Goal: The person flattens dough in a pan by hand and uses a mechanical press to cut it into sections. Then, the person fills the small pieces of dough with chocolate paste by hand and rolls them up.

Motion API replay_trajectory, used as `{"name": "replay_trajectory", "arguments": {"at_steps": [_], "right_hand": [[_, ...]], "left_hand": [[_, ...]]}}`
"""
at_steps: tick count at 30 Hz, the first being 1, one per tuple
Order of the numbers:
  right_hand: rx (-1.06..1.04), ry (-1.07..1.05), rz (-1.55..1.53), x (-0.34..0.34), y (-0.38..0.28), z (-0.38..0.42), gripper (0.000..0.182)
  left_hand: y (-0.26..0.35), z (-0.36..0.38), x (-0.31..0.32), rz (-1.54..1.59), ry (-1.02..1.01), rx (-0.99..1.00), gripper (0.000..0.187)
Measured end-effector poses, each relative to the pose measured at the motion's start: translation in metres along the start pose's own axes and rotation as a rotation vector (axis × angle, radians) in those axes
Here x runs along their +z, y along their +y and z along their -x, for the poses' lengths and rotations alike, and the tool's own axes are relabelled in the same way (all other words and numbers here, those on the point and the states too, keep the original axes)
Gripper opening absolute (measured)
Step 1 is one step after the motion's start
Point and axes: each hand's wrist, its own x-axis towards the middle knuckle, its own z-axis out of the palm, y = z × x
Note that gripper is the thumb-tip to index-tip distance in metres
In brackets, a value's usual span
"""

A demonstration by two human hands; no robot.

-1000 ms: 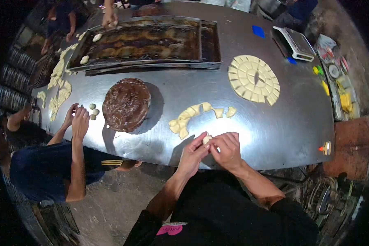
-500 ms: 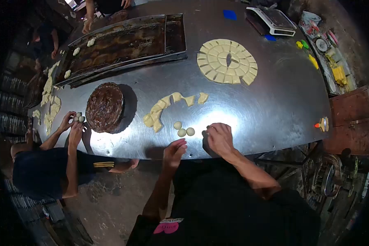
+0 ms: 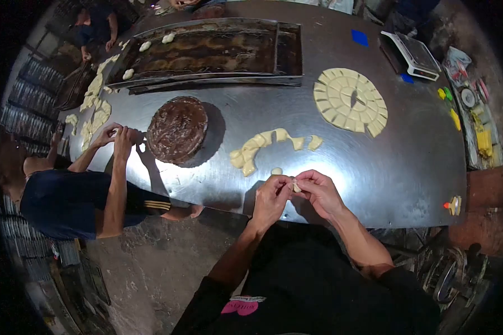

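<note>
My left hand point(image 3: 272, 199) and my right hand point(image 3: 321, 194) meet close to the table's near edge. Their fingertips pinch a small pale piece of dough point(image 3: 297, 188), mostly covered by the fingers. Just behind my left fingers a dough ball point(image 3: 276, 171) shows in part on the metal table. Beyond it lies a curved row of cut dough pieces point(image 3: 252, 149). A round slab of dough scored into pieces point(image 3: 341, 114) rests farther back on the right. To the left stands a round mound of dark brown paste point(image 3: 177, 131).
At my left a co-worker's hands point(image 3: 117, 137) hold something small and pale. Dark baking trays point(image 3: 207, 58) with several dough pieces stand at the back. A scale point(image 3: 416, 56), a blue scraper point(image 3: 360, 37) and a brush point(image 3: 454, 205) are on the right.
My hands, apart beside three dough balls before, have come together and now pinch a piece of dough. Only one ball shows behind them. The view has shifted, moving the table's things rightward.
</note>
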Motion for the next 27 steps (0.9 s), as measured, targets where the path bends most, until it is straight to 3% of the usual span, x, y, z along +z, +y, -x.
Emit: {"name": "replay_trajectory", "arguments": {"at_steps": [4, 6, 9, 10, 12, 14, 15, 17, 18, 20, 22, 23, 24, 26, 27], "right_hand": [[-0.078, 0.002, 0.139, 0.016, 0.009, -0.021, 0.013], [-0.071, 0.016, 0.156, 0.021, 0.015, -0.027, 0.013], [-0.501, 0.317, 0.921, 0.006, 0.029, -0.024, 0.011], [-0.509, 0.33, 0.922, -0.017, 0.035, -0.017, 0.011], [-0.827, 0.268, 1.549, -0.073, 0.042, 0.008, 0.013], [-0.809, 0.357, 1.716, -0.118, 0.034, 0.023, 0.015], [-0.777, 0.45, 1.74, -0.131, 0.027, 0.013, 0.015], [-0.923, 0.655, 1.63, -0.129, 0.032, -0.041, 0.012], [-1.006, 0.635, 1.469, -0.109, 0.031, -0.059, 0.01], [-0.916, 0.312, 1.437, -0.099, 0.045, -0.064, 0.009], [-0.895, 0.066, 1.408, -0.096, 0.054, -0.018, 0.009], [-0.92, 0.051, 1.382, -0.118, 0.056, -0.007, 0.01], [-1.014, 0.039, 1.55, -0.143, 0.045, -0.004, 0.009], [-0.934, 0.282, 1.715, -0.149, 0.018, -0.009, 0.008], [-0.995, 0.383, 1.586, -0.14, 0.015, -0.027, 0.007]], "left_hand": [[0.006, -0.006, -0.015, 0.182, 0.109, 0.123, 0.034], [0.0, -0.014, -0.022, 0.002, 0.1, 0.137, 0.044], [-0.005, -0.011, -0.042, -0.104, 0.13, 0.094, 0.046], [-0.008, -0.009, -0.054, -0.176, 0.171, 0.09, 0.047], [-0.046, 0.004, -0.088, -0.125, 0.251, -0.005, 0.043], [-0.045, 0.019, -0.113, -0.193, 0.299, -0.052, 0.035], [-0.044, 0.02, -0.112, -0.193, 0.294, -0.059, 0.035], [-0.038, 0.026, -0.107, -0.157, 0.241, -0.164, 0.032], [-0.037, 0.029, -0.1, -0.165, 0.236, -0.171, 0.032], [-0.029, 0.028, -0.086, -0.173, 0.076, -0.232, 0.033], [-0.028, 0.042, -0.085, -0.215, 0.022, -0.24, 0.038], [-0.038, 0.051, -0.087, -0.21, 0.073, -0.193, 0.037], [-0.044, 0.057, -0.086, -0.202, 0.13, -0.15, 0.036], [-0.053, 0.052, -0.077, -0.224, 0.165, -0.232, 0.038], [-0.077, 0.038, -0.069, -0.206, 0.173, -0.158, 0.039]]}}
